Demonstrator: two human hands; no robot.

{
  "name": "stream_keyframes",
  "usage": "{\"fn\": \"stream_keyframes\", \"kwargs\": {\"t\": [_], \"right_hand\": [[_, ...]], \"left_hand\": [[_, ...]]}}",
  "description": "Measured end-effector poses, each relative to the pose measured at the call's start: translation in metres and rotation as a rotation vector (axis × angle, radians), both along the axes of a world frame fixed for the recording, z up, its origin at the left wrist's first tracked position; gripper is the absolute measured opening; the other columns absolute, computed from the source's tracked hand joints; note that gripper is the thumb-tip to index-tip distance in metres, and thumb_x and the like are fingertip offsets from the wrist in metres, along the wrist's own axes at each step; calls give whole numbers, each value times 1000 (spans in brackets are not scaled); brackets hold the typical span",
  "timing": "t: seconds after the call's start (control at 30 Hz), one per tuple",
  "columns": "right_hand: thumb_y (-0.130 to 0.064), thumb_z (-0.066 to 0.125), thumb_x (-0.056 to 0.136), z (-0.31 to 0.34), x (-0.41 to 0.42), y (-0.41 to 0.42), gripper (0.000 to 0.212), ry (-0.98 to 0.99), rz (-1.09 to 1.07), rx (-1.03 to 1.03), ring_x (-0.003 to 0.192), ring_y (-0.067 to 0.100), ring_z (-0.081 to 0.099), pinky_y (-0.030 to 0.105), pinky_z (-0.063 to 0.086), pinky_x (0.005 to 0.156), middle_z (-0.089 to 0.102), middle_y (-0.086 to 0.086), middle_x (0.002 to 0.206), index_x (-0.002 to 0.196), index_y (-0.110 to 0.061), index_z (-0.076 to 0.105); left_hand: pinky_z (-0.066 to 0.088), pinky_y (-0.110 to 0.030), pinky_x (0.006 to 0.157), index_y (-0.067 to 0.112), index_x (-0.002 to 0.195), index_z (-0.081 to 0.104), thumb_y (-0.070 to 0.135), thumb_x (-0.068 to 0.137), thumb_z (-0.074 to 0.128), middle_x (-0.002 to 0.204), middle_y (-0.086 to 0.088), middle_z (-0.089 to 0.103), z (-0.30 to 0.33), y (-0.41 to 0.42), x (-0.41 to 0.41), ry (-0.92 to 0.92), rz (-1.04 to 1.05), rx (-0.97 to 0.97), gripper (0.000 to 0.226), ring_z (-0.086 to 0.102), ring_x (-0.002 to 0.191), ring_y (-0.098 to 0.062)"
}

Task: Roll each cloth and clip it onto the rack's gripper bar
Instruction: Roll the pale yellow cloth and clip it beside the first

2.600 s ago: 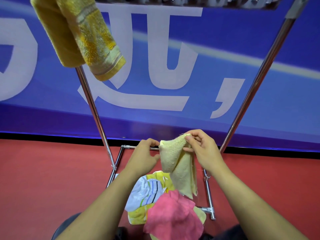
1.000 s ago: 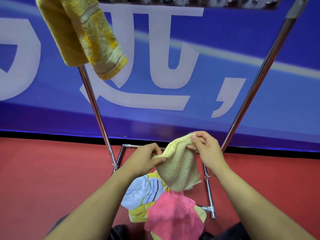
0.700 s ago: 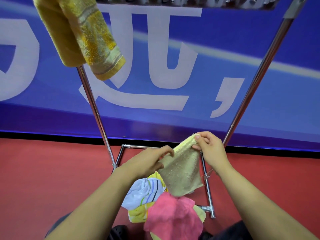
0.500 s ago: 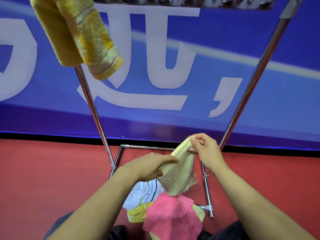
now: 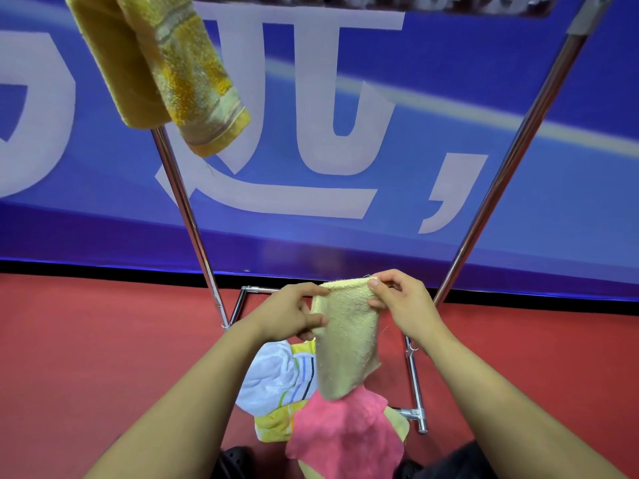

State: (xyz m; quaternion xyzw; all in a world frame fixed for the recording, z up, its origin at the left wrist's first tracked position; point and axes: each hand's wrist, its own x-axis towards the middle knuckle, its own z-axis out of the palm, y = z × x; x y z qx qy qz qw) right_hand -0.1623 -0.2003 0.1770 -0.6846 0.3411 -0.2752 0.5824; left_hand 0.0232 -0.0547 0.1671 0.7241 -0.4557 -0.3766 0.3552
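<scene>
We held the pale yellow cloth up in front of us, low between the rack's two uprights. Our left hand pinched its upper left edge between thumb and fingers, and our right hand pinched the upper right corner, so both hands were clamped on the same cloth and stood close together. The cloth hung folded lengthwise in a loose, narrow strip, its tail touching or just above the pink cloth on the pile below; we could not tell which.

By our judgement the rolling had only begun, and most of the risk lay there. The hanging end was free, so a loose roll could spring open when we lifted it toward the gripper bar overhead. A slip at either pinch would drop the cloth onto the pile, where the white striped cloth also waited. The bar's clips sat at the very top edge of the view and were blurred, so aiming would need us to look up. The golden towel already hung at the left, so we would want a free clip beside it.
</scene>
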Motion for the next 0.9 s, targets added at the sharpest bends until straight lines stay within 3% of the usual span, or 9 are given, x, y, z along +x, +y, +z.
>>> {"fn": "stream_keyframes", "kwargs": {"t": [0.1,0.23,0.4,0.57,0.67,0.77,0.83,0.9], "right_hand": [[-6,66,95,-3,3,5,6,-12,74,13,80,23,66,18,56,69,66,10,83,93,-9,70],[-9,72,91,-14,7,12,4,42,208,-24,80,16,68,36,57,83,74,11,88,95,-9,74],[-9,75,89,-14,12,27,7,63,252,-90,86,15,69,32,56,86,77,10,96,96,-10,75],[-9,75,89,-14,16,33,8,34,210,-94,85,11,72,28,58,81,78,7,95,96,-9,76],[-9,76,88,-11,15,35,8,2,190,-98,83,9,72,20,56,76,79,4,94,96,-9,77],[-11,78,86,-12,14,36,10,3,199,-91,87,16,74,25,57,79,78,8,93,95,-7,77],[-11,79,86,-13,14,36,10,14,209,-108,90,19,74,25,57,79,78,8,92,95,-7,78],[-12,79,86,-12,13,35,9,17,214,-156,85,13,72,20,53,77,74,7,91,95,-10,80]], "left_hand": [[63,-41,75,15,138,53,9,91,75,58,-4,66,0,-1,1,113,56,-23,53,76,75,-41],[64,-39,76,8,139,52,7,92,73,71,-13,70,1,-1,0,211,119,-49,52,74,71,-32],[60,-29,68,2,142,49,5,94,71,67,-6,71,5,0,-4,313,136,-56,53,73,64,-20],[59,-26,67,0,142,48,8,93,72,75,-12,72,10,1,-7,353,132,-51,55,73,66,-19],[60,-26,70,6,129,58,12,92,76,76,-11,72,17,3,-10,368,116,-62,41,73,70,-20],[62,-31,79,12,114,64,12,91,75,85,-17,75,22,5,-13,405,104,-64,25,74,80,-26],[62,-35,85,13,102,66,4,95,66,93,-22,75,25,6,-16,453,116,-57,12,74,82,-28],[62,-36,86,12,96,65,-2,97,52,91,-20,75,29,7,-19,524,155,-63,19,75,83,-31]]}}
